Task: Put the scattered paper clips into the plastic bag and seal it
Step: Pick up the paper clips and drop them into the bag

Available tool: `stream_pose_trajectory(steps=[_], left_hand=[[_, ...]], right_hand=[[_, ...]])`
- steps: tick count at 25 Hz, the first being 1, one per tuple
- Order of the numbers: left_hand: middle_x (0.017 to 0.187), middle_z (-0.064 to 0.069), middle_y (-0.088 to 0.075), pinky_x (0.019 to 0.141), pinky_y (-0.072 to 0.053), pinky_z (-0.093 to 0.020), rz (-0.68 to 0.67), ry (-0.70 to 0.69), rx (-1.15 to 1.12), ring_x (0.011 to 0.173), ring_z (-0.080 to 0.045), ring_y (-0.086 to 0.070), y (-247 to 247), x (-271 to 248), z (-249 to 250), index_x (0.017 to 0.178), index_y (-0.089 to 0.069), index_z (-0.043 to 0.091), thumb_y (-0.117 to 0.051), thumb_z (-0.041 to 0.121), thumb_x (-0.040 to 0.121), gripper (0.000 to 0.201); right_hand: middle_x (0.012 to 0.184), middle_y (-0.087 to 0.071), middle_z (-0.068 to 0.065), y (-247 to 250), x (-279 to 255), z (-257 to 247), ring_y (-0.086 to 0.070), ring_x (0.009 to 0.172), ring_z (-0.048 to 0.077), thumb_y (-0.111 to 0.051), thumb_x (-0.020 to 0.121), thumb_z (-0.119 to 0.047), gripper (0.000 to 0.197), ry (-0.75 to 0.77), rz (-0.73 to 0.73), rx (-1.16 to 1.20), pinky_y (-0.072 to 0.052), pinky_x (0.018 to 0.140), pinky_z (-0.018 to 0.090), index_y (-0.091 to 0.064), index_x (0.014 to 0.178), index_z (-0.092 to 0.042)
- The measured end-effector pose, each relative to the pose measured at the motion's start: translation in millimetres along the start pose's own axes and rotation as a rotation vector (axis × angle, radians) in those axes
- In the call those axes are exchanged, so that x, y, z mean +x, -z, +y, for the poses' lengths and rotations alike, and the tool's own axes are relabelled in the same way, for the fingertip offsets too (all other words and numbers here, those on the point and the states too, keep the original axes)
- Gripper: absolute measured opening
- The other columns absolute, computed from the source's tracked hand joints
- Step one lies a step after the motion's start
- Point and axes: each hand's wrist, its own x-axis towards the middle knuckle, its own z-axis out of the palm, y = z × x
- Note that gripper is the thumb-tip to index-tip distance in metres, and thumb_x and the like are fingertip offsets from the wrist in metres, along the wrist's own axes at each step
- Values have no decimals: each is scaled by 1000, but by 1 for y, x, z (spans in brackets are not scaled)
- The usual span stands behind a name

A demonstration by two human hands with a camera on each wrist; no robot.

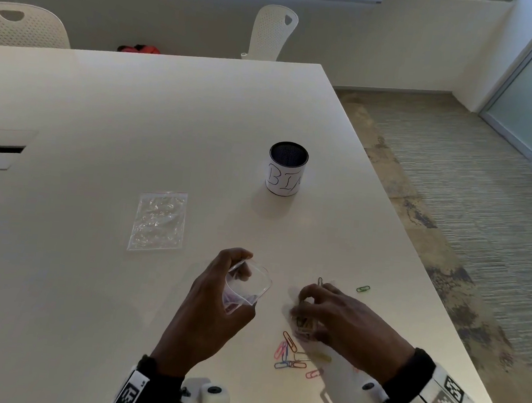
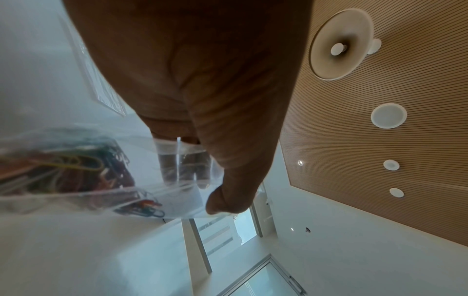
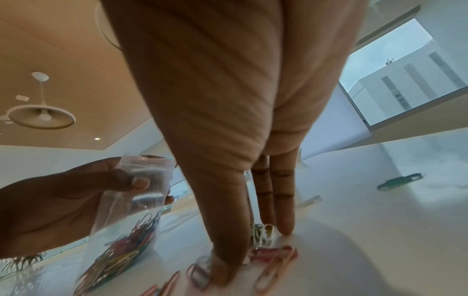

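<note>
My left hand holds a small clear plastic bag upright just above the table, thumb and fingers pinching its open mouth. The left wrist view shows my left hand and the bag with several coloured paper clips in it. To its right, my right hand is down on the table, thumb and fingertips pinching a small bunch of clips. More loose clips lie just in front of that hand. A single green clip lies farther right.
A second clear bag lies flat on the white table, left of centre. A dark mesh cup labelled BIN stands farther back. The table's right edge runs close beside the green clip. Two white chairs stand behind.
</note>
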Motion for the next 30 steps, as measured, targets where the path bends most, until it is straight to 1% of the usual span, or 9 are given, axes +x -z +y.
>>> stream_pose_trajectory(steps=[4,10,13,16,19,22,24,26,30], left_hand=[[113,14,-63,82,-58,-17,-2,2,9,107,-10,-65,-1,0,-1,133,-50,36,-79,8,82,65],[112,12,-63,80,-55,-12,-6,4,6,104,-10,-67,1,1,2,132,-50,36,-78,8,83,63],[112,11,-63,78,-53,-9,-1,9,3,107,-8,-66,2,1,1,132,-50,35,-77,7,83,63],[112,13,-62,81,-50,-6,2,5,20,111,-6,-65,3,0,1,133,-50,34,-78,7,82,64],[113,11,-63,81,-49,-3,-4,-1,24,108,-3,-63,3,-1,4,132,-48,36,-77,5,82,66],[113,9,-63,79,-49,-3,-5,2,13,106,-2,-63,3,-1,5,132,-48,36,-77,4,82,66],[113,10,-63,79,-51,-5,-11,0,10,104,-3,-64,3,-1,5,132,-48,36,-77,5,83,65],[113,11,-63,79,-56,-12,-15,-3,4,101,-6,-66,2,-2,4,132,-49,36,-77,4,83,65],[112,12,-63,78,-58,-16,-13,-15,6,102,-9,-66,0,-1,5,131,-49,35,-80,8,83,63]], right_hand=[[128,-57,-9,-12,2,-7,-55,111,7,-60,101,-21,21,-11,73,-6,-57,89,28,-65,120,-30],[107,-61,-5,-14,13,-12,-60,90,10,-60,97,-6,18,-57,112,-3,-56,77,29,-69,102,-21],[104,-64,-4,-12,14,-5,-66,85,10,-65,94,-4,17,-100,132,115,-58,76,29,-74,96,-18],[101,-70,-5,-9,13,7,-69,84,10,-73,90,-6,15,-164,173,278,-58,78,27,-80,96,-17],[90,-74,-8,-7,10,17,-71,81,7,-81,84,-8,15,-237,247,459,-61,79,27,-81,91,-22],[87,-79,-4,1,6,15,-75,82,8,-85,80,-7,16,-284,329,684,-63,85,32,-82,87,-21],[87,-81,4,14,3,4,-78,84,18,-84,80,-3,14,-265,388,915,-63,88,39,-82,89,-14],[89,-80,8,29,4,-12,-78,84,24,-83,81,-1,14,-200,448,1064,-63,88,40,-81,91,-10],[94,-77,0,44,22,-51,-76,86,19,-83,80,1,15,-55,652,943,-63,83,29,-82,91,-9]])
